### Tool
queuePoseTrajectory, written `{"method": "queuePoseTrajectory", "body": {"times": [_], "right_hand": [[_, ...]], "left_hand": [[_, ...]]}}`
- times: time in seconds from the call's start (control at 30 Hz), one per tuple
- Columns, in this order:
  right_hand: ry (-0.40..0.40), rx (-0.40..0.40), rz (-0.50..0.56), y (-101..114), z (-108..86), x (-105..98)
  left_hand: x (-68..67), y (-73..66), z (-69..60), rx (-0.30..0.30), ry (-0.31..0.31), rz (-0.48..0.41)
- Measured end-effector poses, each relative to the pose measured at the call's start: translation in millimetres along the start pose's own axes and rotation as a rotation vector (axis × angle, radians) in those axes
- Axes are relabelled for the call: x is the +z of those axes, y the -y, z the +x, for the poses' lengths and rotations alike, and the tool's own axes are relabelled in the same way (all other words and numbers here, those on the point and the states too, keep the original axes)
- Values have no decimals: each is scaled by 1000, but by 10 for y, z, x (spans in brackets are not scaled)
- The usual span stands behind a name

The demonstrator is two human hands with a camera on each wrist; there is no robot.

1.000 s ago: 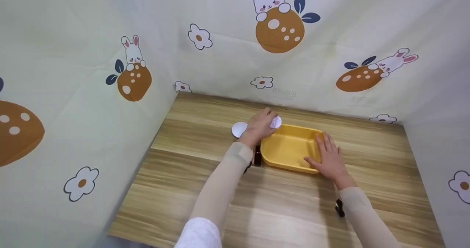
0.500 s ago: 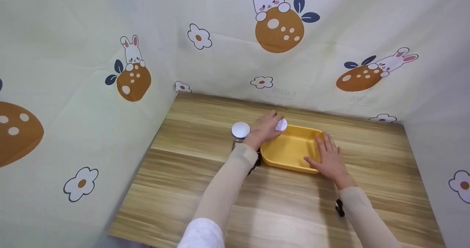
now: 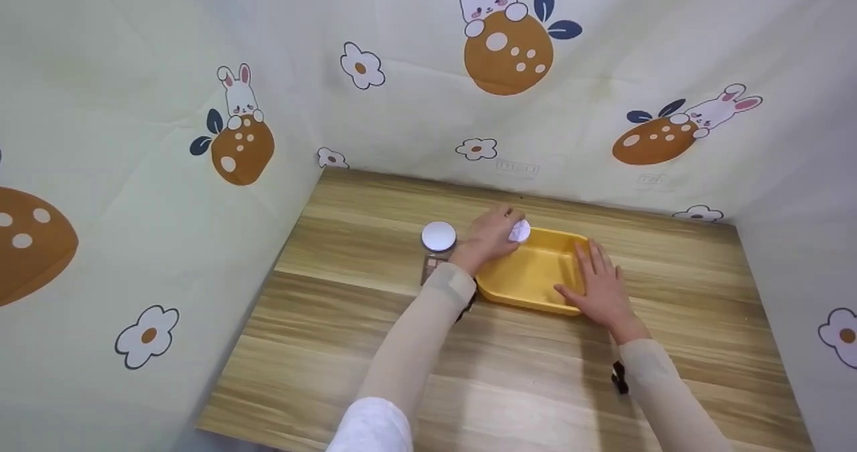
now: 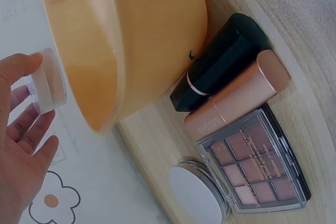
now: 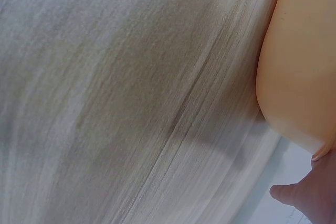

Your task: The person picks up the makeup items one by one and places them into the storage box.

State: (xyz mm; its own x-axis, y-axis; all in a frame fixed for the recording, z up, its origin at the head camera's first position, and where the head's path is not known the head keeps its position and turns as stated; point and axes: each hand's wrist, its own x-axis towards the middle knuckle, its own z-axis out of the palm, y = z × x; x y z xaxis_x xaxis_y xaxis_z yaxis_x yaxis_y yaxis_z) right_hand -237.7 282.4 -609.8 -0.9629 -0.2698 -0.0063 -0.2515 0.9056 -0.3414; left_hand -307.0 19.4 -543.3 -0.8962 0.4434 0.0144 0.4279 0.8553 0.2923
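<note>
My left hand (image 3: 491, 234) pinches a small round white jar (image 3: 520, 231) with a clear edge, holding it over the back left corner of the yellow bin (image 3: 529, 304). In the left wrist view, thumb and fingers grip the jar (image 4: 48, 82) beside the bin's rim. My right hand (image 3: 604, 296) rests on the bin's right side, its fingers extended and the thumb reaching over the inside. Left of the bin, a white round compact (image 3: 438, 236) and an eyeshadow palette (image 3: 432, 266) lie on the table. The bin's inside is partly hidden by my left hand.
Against the bin's left side, in the left wrist view, lie a black lipstick tube (image 4: 223, 61) and a rose-gold tube (image 4: 239, 95). The wood-grain table (image 3: 321, 338) meets printed cloth walls (image 3: 415, 110) at the back and sides.
My left hand has moved right and slightly toward me with the jar, over the bin's corner. More of the compact and the palette now shows. The right hand stays put.
</note>
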Motion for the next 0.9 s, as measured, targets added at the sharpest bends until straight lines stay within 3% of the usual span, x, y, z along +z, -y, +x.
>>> {"method": "queuePoseTrajectory", "body": {"times": [0.27,0.53,0.9], "right_hand": [[-46,-19,2,-9,1,-7],[-14,4,21,6,-31,-5],[-2,5,11,14,-6,-10]], "left_hand": [[32,-40,25,17,-10,3],[101,-120,21,33,29,53],[218,-194,35,71,23,65]]}}
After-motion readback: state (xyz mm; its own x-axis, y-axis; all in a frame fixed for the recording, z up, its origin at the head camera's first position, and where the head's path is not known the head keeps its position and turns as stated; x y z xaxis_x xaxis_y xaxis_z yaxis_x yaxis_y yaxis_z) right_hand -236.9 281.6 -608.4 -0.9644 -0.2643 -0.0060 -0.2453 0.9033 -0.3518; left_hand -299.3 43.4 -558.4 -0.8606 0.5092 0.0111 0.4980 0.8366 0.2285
